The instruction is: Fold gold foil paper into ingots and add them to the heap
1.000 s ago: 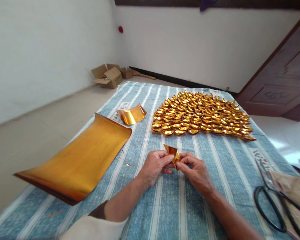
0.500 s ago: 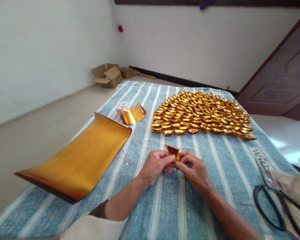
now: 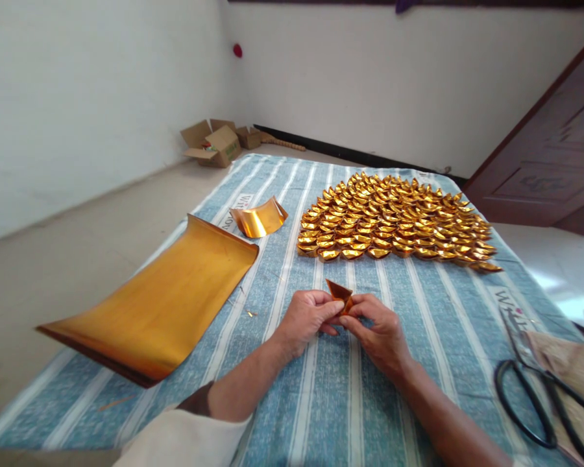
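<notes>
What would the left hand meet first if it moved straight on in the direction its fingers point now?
The left hand points right, so it would probably first meet the right hand past the folded gold paper piece they pinch.

Single head-worn camera looks forward and down, close over the striped cloth (image 3: 321, 402)

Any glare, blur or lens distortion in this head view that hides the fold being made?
Head view: sharp overall; wide-angle bending at the edges, so the door leans. Glare on the curled foil and the ingots. Soft daylight, faint shadows. The left hand and right hand pinch the folded piece, which is clear though partly covered by fingers.
</notes>
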The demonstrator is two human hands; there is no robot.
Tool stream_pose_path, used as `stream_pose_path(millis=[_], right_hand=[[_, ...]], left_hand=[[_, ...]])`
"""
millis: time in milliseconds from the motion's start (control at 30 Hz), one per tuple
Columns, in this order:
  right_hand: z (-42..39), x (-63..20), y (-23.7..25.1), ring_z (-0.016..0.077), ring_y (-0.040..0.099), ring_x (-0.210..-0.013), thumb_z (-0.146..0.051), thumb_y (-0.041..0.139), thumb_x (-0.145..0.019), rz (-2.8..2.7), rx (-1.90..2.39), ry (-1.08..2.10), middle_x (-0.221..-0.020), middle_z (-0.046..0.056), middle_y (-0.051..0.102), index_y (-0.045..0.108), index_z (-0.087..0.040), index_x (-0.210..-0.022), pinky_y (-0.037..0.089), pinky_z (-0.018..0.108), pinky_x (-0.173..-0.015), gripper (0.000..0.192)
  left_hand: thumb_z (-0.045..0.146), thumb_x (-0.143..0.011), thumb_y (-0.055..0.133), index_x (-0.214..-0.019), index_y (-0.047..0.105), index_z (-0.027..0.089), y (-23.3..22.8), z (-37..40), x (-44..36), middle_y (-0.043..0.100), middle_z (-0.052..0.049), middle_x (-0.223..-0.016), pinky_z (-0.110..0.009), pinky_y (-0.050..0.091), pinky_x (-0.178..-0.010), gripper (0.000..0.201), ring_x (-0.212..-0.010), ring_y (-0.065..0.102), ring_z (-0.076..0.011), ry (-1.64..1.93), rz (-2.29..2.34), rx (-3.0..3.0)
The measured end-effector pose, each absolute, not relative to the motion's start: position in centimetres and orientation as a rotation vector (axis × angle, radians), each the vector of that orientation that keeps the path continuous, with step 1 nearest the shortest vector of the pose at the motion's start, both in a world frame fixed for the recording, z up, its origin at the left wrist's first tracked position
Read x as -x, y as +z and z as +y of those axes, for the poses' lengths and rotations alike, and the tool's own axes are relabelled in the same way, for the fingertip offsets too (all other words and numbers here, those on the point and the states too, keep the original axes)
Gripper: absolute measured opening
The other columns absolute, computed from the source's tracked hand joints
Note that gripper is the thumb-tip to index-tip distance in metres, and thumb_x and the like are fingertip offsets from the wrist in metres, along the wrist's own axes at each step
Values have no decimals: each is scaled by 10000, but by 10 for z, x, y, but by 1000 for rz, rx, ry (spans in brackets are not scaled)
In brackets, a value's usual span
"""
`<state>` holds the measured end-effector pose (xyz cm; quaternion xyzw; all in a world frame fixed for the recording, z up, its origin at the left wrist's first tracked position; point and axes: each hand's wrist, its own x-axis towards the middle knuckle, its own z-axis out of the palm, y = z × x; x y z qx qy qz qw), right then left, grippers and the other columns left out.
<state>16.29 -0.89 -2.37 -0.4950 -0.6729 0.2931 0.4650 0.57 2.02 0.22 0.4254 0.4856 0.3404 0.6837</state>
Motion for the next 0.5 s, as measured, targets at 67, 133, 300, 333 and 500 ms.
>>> stream_pose_path(millis=[67, 133, 300, 333, 500], right_hand=[[-9, -162, -24, 187, 632, -828, -267, 663, -825, -1671, 1209, 697, -886, 45, 653, 674, -233, -738, 498, 333, -752, 94], [-10, -162, -25, 188, 628, -834, -265, 662, -827, -1677, 1212, 681, -885, 45, 655, 667, -229, -747, 495, 333, -756, 88], [-11, -164, -23, 188, 618, -774, -293, 684, -804, -1657, 1262, 687, -786, 25, 652, 632, -221, -746, 485, 334, -729, 106], [-10, -165, -21, 183, 617, -756, -297, 673, -811, -1663, 1258, 710, -773, 21, 650, 635, -222, -750, 485, 330, -719, 104], [-9, -169, -16, 176, 629, -781, -258, 573, -873, -1701, 1177, 789, -807, 26, 666, 671, -228, -794, 487, 320, -742, 130]], left_hand=[[339, -699, 737, -712, 671, 113, 2, 20, -6, 669, -36, -658, -186, 499, -480, 236, -549, 616, -111, 770, 1097, -958], [340, -701, 735, -662, 641, 119, 2, 20, -7, 640, -18, -610, -177, 484, -461, 244, -504, 584, -93, 778, 1112, -962], [314, -716, 711, -628, 598, 130, 4, 20, -9, 633, -11, -587, -174, 479, -455, 233, -496, 590, -95, 783, 1137, -953], [316, -716, 710, -626, 590, 133, 5, 20, -9, 641, -16, -591, -176, 481, -457, 236, -504, 603, -102, 781, 1137, -945], [341, -702, 727, -627, 585, 132, 6, 20, -8, 667, -38, -620, -182, 489, -470, 264, -534, 635, -120, 766, 1129, -915]])
